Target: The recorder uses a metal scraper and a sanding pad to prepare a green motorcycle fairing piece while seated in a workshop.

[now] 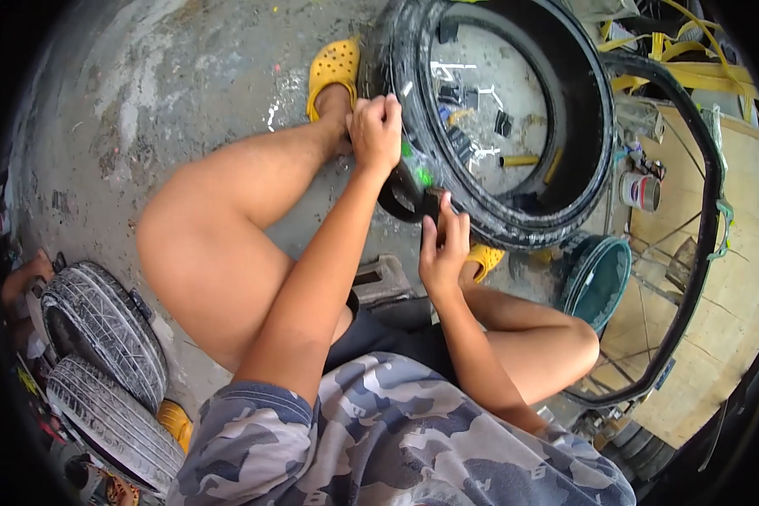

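A large black tire lies on the floor ahead of me, with bright green marks on its near left side. My left hand is closed at the tire's left edge; what its fingers hold is hidden. A curved black strip or flap shows between my hands, below the green marks. My right hand pinches a small dark block-like piece against the tire's near side. The piece's exact kind cannot be made out.
Dark scraps and yellow pieces lie inside the tire ring. To the right are a teal bucket, a small paint can, a black rim-like hoop and a plywood board. Two dusty tires stand at lower left. Yellow clogs are on my feet.
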